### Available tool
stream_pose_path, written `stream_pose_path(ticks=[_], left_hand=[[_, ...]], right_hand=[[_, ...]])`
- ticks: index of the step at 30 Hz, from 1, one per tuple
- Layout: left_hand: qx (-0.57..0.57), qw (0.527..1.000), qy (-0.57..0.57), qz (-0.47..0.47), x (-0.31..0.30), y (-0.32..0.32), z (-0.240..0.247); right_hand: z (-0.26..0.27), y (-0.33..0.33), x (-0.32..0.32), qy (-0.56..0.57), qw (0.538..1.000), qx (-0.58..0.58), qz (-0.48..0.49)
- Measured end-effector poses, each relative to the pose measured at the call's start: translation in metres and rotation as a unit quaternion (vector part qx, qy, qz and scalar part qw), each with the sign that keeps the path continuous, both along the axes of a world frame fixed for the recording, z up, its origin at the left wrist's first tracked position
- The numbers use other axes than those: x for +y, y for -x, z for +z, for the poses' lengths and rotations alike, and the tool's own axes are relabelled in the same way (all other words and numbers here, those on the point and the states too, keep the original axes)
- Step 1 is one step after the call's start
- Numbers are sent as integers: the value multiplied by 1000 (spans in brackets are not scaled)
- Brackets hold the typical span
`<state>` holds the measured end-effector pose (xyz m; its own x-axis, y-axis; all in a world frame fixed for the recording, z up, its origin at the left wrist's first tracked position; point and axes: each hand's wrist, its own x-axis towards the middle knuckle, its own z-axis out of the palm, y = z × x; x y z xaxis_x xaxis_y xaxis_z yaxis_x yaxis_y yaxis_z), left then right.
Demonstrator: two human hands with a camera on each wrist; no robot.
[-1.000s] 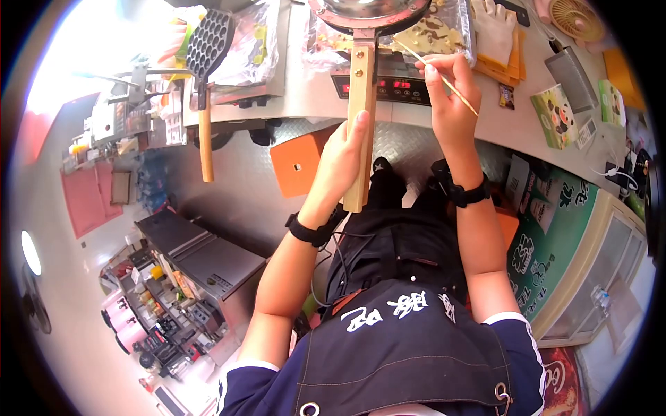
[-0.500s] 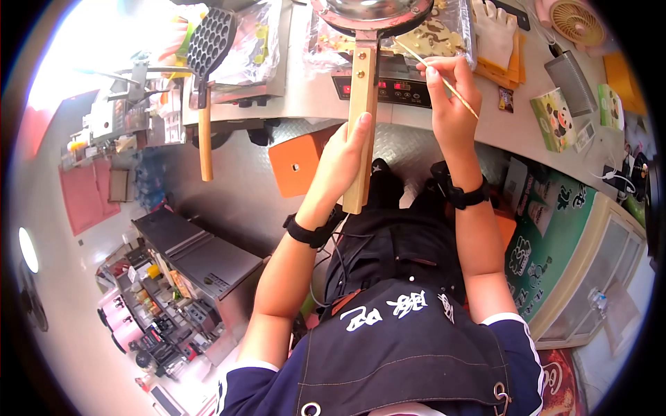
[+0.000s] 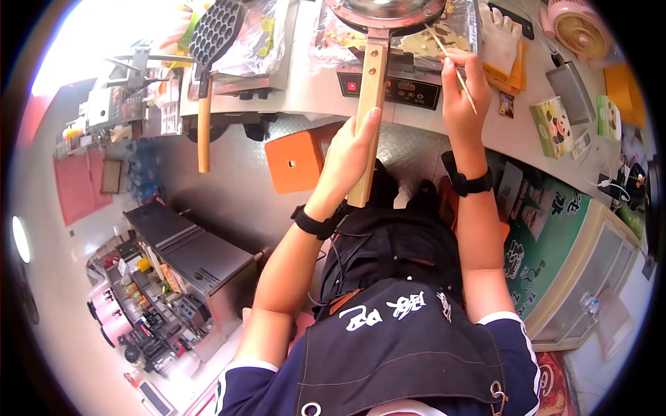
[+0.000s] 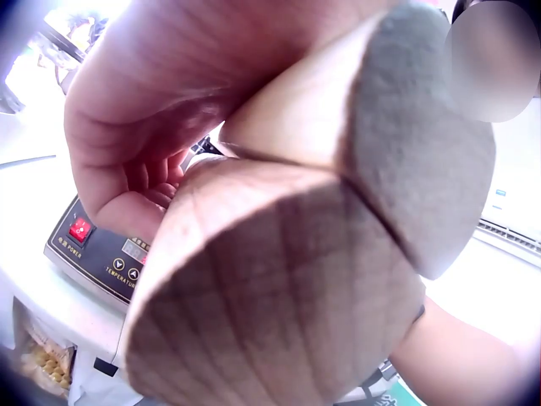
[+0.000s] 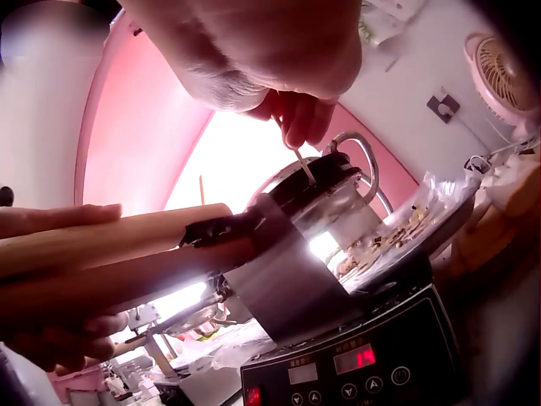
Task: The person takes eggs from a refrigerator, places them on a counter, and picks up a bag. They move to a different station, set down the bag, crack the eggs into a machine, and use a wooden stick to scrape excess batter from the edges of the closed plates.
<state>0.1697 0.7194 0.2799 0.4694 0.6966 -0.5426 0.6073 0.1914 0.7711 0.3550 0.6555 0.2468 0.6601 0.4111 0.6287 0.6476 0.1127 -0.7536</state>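
My left hand (image 3: 350, 156) grips the wooden handle (image 3: 372, 83) of a round metal pan (image 3: 388, 15) at the top of the head view. From its end, in the left wrist view, the handle shows two wooden halves (image 4: 279, 296) pressed together, with fingers (image 4: 127, 161) curled around it. A thin wooden stick (image 3: 436, 41) is pinched in my right hand (image 3: 466, 97), its tip right by the pan's right edge. In the right wrist view that stick (image 5: 298, 155) points down at the dark rim (image 5: 325, 173) of the pan.
A control panel (image 3: 409, 93) with lit red digits sits below the pan. Beside it lies a plastic-lined tray (image 3: 461, 31) with pale, brown-spotted contents. A honeycomb pan (image 3: 217, 31) stands at left. Gloves (image 3: 503, 38), a fan (image 3: 581, 33) and a small box (image 3: 553, 128) are at right.
The stick's tip has moved up and right, from over the tray to the pan's edge, and the stick stands steeper. My left hand keeps its grip; the head view has shifted slightly.
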Motion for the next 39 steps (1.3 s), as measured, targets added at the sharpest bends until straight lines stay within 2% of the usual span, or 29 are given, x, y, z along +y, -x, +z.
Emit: stream_pose_path(ticks=[2,3,4,6,7,8,10,12,14,16,18,19,20,22,24,25,26,28,29,30,32,33,36,39], left_hand=[[-3,1000,-1,0,0,0,0],[-4,1000,-1,-6,0,0,0],[-6,1000,0,-7,-1,0,1],[-5,999,-38,-15,-1,-1,4],[-9,999,-38,-12,-1,-1,2],[-9,999,-32,-9,0,0,-3],[-8,1000,-22,-17,0,0,-3],[-5,1000,-22,-18,1,0,0],[2,1000,-11,-18,3,0,-5],[-18,999,-40,-25,2,0,-3],[-16,999,-36,-28,2,0,-3],[-17,999,-31,-24,2,0,-3],[-20,999,-30,-22,2,0,-2],[-26,999,-36,-25,1,0,1],[-25,998,-50,-29,2,0,-2],[-25,997,-63,-33,3,0,-4],[-28,997,-63,-35,4,-1,-5],[-26,996,-74,-31,2,1,-5],[-29,997,-72,-29,2,2,-4],[-24,997,-70,-33,3,2,-3],[-26,996,-65,-50,3,0,-1],[-32,996,-69,-47,3,0,-1],[-50,996,-59,-42,3,2,-6],[-16,999,-33,-37,5,1,-4]], right_hand=[[2,4,1,5,1000,-20,23],[5,10,3,2,997,-15,72],[6,8,1,3,997,-16,70],[9,-4,-4,24,999,23,9],[9,-10,-7,19,997,72,10],[9,-10,-3,19,997,68,14],[12,-3,0,12,995,-9,97],[15,-12,-6,52,994,17,92],[11,-30,-7,1,998,66,15],[14,-19,-2,34,998,42,8],[6,-10,3,-7,995,-25,95],[9,-15,-3,22,997,54,58],[9,-27,-6,13,998,61,-1],[13,-28,-6,-9,1000,26,-8],[8,-15,0,18,996,-50,67],[7,-12,3,-8,995,-54,79],[7,-18,1,-8,995,-57,77],[13,-29,-5,-11,998,58,6],[13,-27,-5,25,1000,2,13],[13,-20,-7,66,996,7,63],[10,-19,-8,24,996,-38,76],[11,-23,-13,45,999,4,9],[12,-21,-17,60,998,35,-9],[16,2,-15,29,999,19,33]])
